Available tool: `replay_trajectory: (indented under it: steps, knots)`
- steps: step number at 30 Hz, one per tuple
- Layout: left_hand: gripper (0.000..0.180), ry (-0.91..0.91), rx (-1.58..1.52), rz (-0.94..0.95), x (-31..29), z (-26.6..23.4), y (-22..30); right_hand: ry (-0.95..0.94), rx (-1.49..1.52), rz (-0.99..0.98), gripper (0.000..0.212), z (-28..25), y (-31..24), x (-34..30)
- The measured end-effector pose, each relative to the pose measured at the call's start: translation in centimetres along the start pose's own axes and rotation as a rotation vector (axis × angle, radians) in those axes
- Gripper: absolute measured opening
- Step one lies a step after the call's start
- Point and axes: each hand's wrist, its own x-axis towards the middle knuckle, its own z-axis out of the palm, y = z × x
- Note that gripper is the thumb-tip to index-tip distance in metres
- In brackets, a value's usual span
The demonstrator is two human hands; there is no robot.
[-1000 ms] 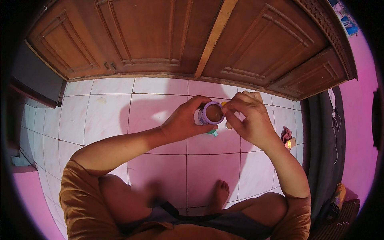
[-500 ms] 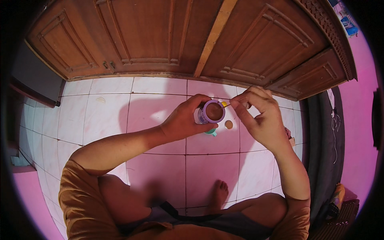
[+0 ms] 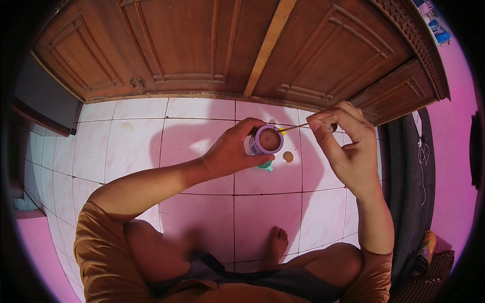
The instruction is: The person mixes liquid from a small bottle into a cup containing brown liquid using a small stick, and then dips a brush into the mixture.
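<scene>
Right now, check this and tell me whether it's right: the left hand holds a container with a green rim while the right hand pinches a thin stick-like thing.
Not quite: the container in the left hand has a purple rim, as the head view shows. The right hand does pinch a thin stick-like thing.

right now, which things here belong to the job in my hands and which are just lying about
In use:
purple-rimmed container, in the left hand
thin stick or strand, pinched in the right hand, reaching to the container
round disc and teal item, perhaps, being close by

Apparently lying about:
pale scrap
white cord
</scene>
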Motion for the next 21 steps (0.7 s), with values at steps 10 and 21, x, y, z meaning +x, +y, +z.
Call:
replay_trajectory:
  steps: [10, 21]
  knots:
    - [0.069, 0.011, -0.038, 0.048, 0.1, 0.2, 0.3, -0.118, -0.017, -0.113, 0.009, 3.9, 2.5, -0.7]
    - [0.068, 0.02, -0.01, 0.029, -0.3, 0.1, 0.4, -0.228, -0.126, -0.063, 0.003, 4.4, 2.7, -1.1]
